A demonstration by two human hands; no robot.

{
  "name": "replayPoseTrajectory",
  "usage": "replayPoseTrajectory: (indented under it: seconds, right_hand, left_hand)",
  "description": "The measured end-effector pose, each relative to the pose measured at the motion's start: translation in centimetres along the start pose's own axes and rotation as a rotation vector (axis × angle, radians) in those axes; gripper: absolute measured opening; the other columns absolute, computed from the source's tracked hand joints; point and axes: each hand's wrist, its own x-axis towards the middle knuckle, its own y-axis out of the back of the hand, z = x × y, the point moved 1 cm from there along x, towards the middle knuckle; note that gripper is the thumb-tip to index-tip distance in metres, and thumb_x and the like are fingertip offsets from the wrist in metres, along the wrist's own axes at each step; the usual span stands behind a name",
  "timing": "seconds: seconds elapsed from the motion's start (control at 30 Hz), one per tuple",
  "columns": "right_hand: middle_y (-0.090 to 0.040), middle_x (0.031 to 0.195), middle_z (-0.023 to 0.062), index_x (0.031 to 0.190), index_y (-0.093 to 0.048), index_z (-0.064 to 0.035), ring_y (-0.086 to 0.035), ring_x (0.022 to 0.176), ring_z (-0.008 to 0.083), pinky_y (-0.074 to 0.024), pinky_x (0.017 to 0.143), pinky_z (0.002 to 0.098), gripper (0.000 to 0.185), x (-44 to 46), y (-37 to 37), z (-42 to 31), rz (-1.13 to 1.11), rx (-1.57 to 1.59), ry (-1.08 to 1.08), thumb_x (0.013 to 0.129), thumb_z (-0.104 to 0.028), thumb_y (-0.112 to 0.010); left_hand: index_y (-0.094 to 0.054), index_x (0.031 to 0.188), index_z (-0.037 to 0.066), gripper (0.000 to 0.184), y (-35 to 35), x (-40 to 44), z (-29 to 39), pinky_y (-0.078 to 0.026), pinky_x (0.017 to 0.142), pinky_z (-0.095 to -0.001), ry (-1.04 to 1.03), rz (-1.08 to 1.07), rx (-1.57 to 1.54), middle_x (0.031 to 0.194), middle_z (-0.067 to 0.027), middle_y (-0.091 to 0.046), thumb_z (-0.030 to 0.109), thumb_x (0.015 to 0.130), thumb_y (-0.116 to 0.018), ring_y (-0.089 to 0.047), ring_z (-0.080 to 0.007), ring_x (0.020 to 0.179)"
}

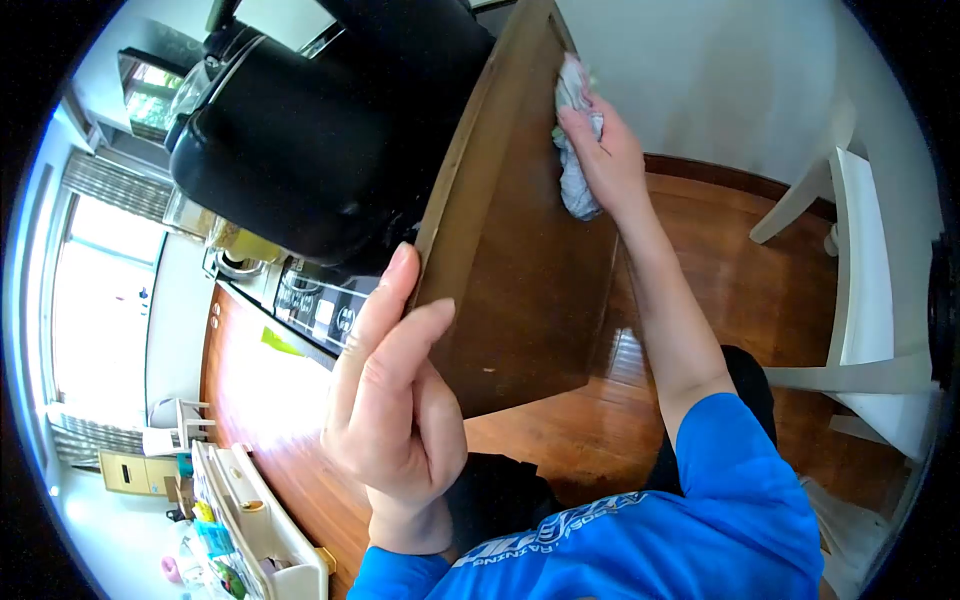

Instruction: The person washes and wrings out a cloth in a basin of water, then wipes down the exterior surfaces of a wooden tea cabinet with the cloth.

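Note:
My right hand [612, 155] is closed around a crumpled, light-coloured cloth [574, 180] with pinkish and greenish patches. It presses the cloth against the brown side panel of a wooden cabinet [530, 270], near the far edge of that panel. My left hand [400, 400] is raised by the near top edge of the cabinet. Two of its fingers reach toward the edge, apart from each other, and the others are bent; nothing shows in its grasp. Whether the fingertips touch the wood I cannot tell. On top of the cabinet stands a large black appliance [290, 150].
A white chair [870, 260] stands at the right by the pale wall [700, 80]. Beyond the appliance is a counter with a stove [318, 305]. A white shelf unit [270, 510] with toys is at lower left, on the wooden floor [290, 420].

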Motion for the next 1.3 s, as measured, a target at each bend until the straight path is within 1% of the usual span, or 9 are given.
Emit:
replayPoseTrajectory:
  seconds: [0.07,0.27,0.43,0.63,0.73,0.8,0.9,1.1,1.3]
  right_hand:
    - [-0.058,0.104,0.0076,0.121,-0.045,0.0034,-0.052,0.091,0.0122,-0.0404,0.082,0.0249,0.047,-1.5,0.2,-4.5,-0.127,0.220,0.063,0.086,-0.028,-0.053]
    - [-0.047,0.121,0.0186,0.120,-0.050,-0.0008,-0.045,0.113,0.0255,-0.0316,0.097,0.0352,0.043,-7.6,0.6,-9.8,-0.241,0.505,0.246,0.081,-0.017,-0.055]
    - [-0.050,0.111,0.0173,0.104,-0.060,-0.0063,-0.049,0.100,0.0329,-0.0386,0.086,0.0379,0.041,-12.1,1.1,-12.0,-0.360,0.324,0.388,0.064,-0.008,-0.064]
    - [-0.054,0.099,0.0139,0.091,-0.061,-0.0085,-0.050,0.088,0.0320,-0.0411,0.077,0.0389,0.034,-14.0,2.2,-10.1,-0.451,0.196,0.418,0.057,-0.008,-0.065]
    - [-0.053,0.092,0.0132,0.086,-0.060,-0.0075,-0.052,0.082,0.0309,-0.0422,0.071,0.0367,0.030,-15.0,2.7,-7.8,-0.475,0.161,0.425,0.056,-0.007,-0.064]
    - [-0.053,0.090,0.0140,0.084,-0.060,-0.0065,-0.053,0.079,0.0291,-0.0429,0.069,0.0350,0.029,-15.2,3.2,-7.1,-0.465,0.112,0.355,0.055,-0.004,-0.063]
    - [-0.053,0.092,0.0146,0.086,-0.062,-0.0069,-0.053,0.080,0.0284,-0.0432,0.069,0.0349,0.031,-12.6,3.1,-10.9,-0.199,0.261,0.392,0.055,-0.004,-0.064]
    - [-0.054,0.099,0.0102,0.092,-0.064,-0.0139,-0.051,0.087,0.0295,-0.0433,0.077,0.0370,0.037,-10.1,1.7,-17.2,-0.382,0.236,0.638,0.056,-0.015,-0.070]
    - [-0.050,0.099,0.0094,0.086,-0.062,-0.0148,-0.048,0.093,0.0311,-0.0428,0.079,0.0402,0.030,-17.2,1.8,-9.7,-0.414,0.098,0.477,0.057,-0.011,-0.071]
  left_hand:
    - [-0.051,0.105,-0.009,0.032,-0.1,-0.6,-0.5,-0.036,0.095,-0.0368,0.025,-0.035,-0.090,0.113,-0.0300,-0.051,-0.006,0.081,-0.030,-0.050,-0.0323,0.109]
    - [-0.030,0.127,-0.006,0.061,-0.3,-1.3,-0.4,-0.037,0.095,-0.0381,0.163,-0.033,-0.258,0.117,-0.0306,-0.047,0.044,0.092,-0.030,-0.049,-0.0331,0.109]
    - [-0.011,0.135,-0.003,0.113,-0.9,-1.8,-0.2,-0.038,0.094,-0.0381,0.258,0.072,-0.528,0.119,-0.0306,-0.045,0.081,0.062,-0.029,-0.049,-0.0320,0.109]
    - [-0.011,0.135,-0.004,0.111,-0.7,-1.7,-0.2,-0.039,0.093,-0.0370,0.271,0.099,-0.489,0.115,-0.0343,-0.046,0.081,0.064,-0.024,-0.051,-0.0339,0.107]
    - [-0.013,0.135,-0.006,0.112,-0.3,-1.7,-0.3,-0.033,0.098,-0.0376,0.263,-0.011,-0.742,0.132,-0.0278,-0.030,0.075,0.062,-0.038,-0.039,-0.0343,0.120]
    - [-0.008,0.135,-0.003,0.112,-0.9,-1.6,-0.1,-0.039,0.093,-0.0387,0.271,0.150,-0.612,0.119,-0.0335,-0.042,0.080,0.063,-0.028,-0.049,-0.0351,0.108]
    - [-0.005,0.136,-0.002,0.114,-0.8,-1.6,-0.3,-0.041,0.091,-0.0390,0.279,0.207,-0.605,0.113,-0.0344,-0.048,0.082,0.061,-0.026,-0.054,-0.0345,0.102]
    - [-0.005,0.137,0.000,0.127,0.1,-1.7,-0.8,-0.041,0.091,-0.0439,0.216,0.226,-0.798,0.130,-0.0248,-0.036,0.082,0.047,-0.038,-0.047,-0.0366,0.110]
    - [-0.002,0.135,0.000,0.130,-0.5,-0.7,-0.7,-0.045,0.085,-0.0434,0.121,0.246,-0.740,0.119,-0.0395,-0.037,0.086,0.045,-0.037,-0.051,-0.0410,0.104]
